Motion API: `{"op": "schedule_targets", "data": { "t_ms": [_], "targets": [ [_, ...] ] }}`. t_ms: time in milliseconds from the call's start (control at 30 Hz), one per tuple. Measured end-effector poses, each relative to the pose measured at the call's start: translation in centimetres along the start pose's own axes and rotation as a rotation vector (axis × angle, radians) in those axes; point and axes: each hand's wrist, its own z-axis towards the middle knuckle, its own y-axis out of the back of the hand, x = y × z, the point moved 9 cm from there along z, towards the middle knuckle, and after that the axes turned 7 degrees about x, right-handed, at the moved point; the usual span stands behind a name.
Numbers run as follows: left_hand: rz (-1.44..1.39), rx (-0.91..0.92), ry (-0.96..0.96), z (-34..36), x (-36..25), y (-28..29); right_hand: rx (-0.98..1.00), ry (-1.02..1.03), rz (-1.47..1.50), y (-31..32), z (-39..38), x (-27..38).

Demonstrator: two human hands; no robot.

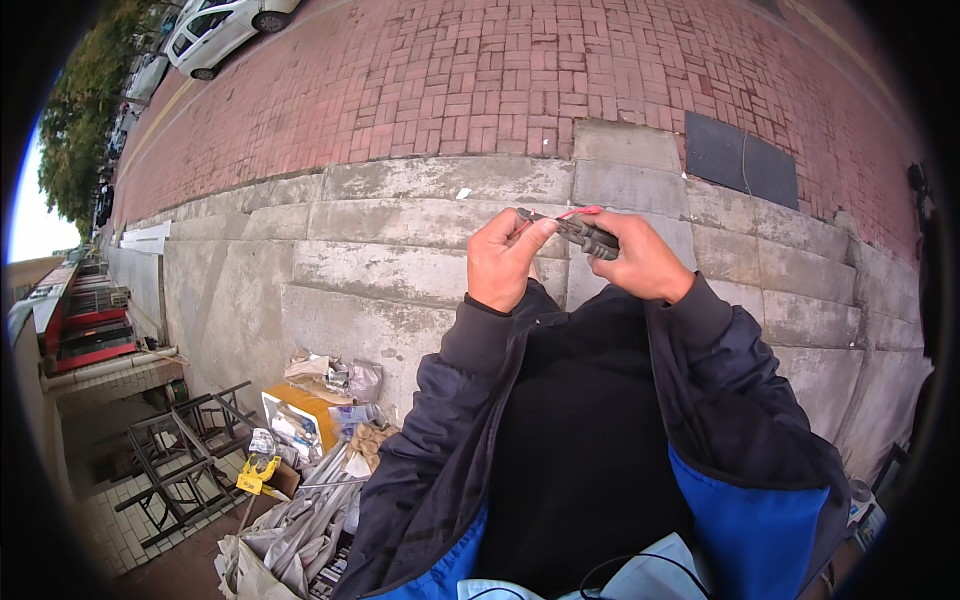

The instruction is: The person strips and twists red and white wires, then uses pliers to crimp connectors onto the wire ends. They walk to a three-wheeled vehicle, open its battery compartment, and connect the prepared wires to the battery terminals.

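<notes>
Both hands are raised in front of my dark jacket, close together over the concrete steps. My right hand (640, 258) is closed round the grip of a dark grey hand tool (588, 240), which looks like pliers, its head pointing left. My left hand (500, 262) pinches a thin red wire (585, 212) at the tool's head. The wire runs above the tool toward my right fingers; the exact contact at the tool's tip is partly hidden by my left thumb.
Concrete steps (420, 180) meet a red brick pavement (420, 90), with a dark grey slab (738, 158) and a parked white car (215, 42). At lower left lie a yellow box (325, 428), bundled sheeting (255, 560), bags and a dark metal frame (170, 450).
</notes>
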Motion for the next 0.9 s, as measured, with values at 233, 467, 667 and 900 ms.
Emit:
{"op": "schedule_targets", "data": {
  "t_ms": [233,467,667,900],
  "targets": [
    [0.047,-0.245,-0.103,7.0,5.4,11.8,-0.007,-0.044,-0.203,-4.5,13.8,-2.3],
    [-0.129,-0.316,-0.075,12.0,6.4,19.0,0.138,-0.121,0.125,-6.9,24.2,-0.3],
    [-0.303,-0.217,-0.098,18.8,8.7,20.2,0.313,-0.123,0.476,-7.0,30.8,-3.4],
    [0.170,-0.001,-0.173,31.5,10.1,17.9,-0.017,0.139,0.508,0.9,39.2,-9.6]
  ]
}}
